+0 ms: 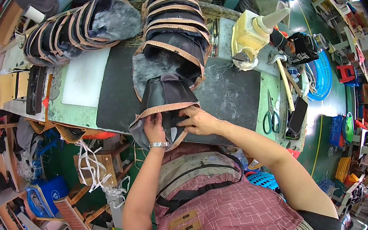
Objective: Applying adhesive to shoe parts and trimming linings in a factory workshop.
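Observation:
At the front edge of the bench lies a black, fur-lined shoe upper [168, 91] with a tan stitched rim. My left hand [153, 127] has its fingers tucked under that rim, with part of them hidden inside the upper. From the other side my right hand [198, 121] pinches the same upper near its rim, fingers bent. Behind it, a larger upper with grey fur [154, 65] leads into a nested row of similar uppers [173, 11] running away from me. A second nested row of uppers [109, 22] lies at the far left.
Under the work is a black mat [232, 90], with a white board [84, 79] to its left. Scissors [270, 120], a dark phone [298, 116], a hammer [287, 87] and a yellow container [246, 37] occupy the right side. A blue basket [321, 80] is beyond the bench.

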The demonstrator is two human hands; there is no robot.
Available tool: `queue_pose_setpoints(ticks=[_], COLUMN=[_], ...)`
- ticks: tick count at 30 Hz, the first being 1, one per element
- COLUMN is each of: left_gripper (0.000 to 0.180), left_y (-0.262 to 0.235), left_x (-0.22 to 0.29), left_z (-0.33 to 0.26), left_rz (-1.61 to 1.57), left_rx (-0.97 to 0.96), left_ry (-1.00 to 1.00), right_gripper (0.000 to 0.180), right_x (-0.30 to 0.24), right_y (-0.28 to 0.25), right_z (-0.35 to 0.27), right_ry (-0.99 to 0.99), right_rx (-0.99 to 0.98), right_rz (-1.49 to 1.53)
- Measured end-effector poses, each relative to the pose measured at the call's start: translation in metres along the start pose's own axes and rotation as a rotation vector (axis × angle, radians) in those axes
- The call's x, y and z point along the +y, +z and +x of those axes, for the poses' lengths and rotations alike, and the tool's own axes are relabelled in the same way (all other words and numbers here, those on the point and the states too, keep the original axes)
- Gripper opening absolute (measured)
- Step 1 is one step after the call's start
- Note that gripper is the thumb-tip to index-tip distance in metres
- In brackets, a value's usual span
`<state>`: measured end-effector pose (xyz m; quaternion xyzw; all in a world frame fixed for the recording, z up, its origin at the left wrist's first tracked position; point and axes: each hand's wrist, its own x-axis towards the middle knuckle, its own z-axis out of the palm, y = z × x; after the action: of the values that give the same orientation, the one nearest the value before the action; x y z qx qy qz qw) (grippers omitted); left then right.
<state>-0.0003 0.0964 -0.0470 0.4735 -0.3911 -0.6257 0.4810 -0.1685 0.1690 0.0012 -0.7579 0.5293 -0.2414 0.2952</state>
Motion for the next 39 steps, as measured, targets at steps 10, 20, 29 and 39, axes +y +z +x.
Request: queue_pose_setpoints(ticks=[10, 20, 29, 39], left_gripper=[0.023, 0.033, 0.022, 0.059], left_y=[-0.001, 0.022, 0.032, 0.030], left_x=[0.004, 0.037, 0.047, 0.081], left_z=[-0.007, -0.027, 0.004, -0.015], left_rz=[0.231, 1.021, 1.282, 0.820], left_rx=[-0.091, -0.245, -0.539, -0.417], left_ry=[0.070, 0.314, 0.809, 0.422], right_gripper=[0.033, 0.022, 0.054, 0.021], right_x=[0.011, 0.013, -0.016, -0.080], right_y=[0.006, -0.017, 0.009, -0.023], right_z=[-0.010, 0.019, 0.004, 0.004], right_ry=[0.135, 0.026, 0.658, -0.061], right_rx=[0.092, 0.331, 0.914, 0.771], right_rz=[0.267, -0.809, 0.224, -0.213])
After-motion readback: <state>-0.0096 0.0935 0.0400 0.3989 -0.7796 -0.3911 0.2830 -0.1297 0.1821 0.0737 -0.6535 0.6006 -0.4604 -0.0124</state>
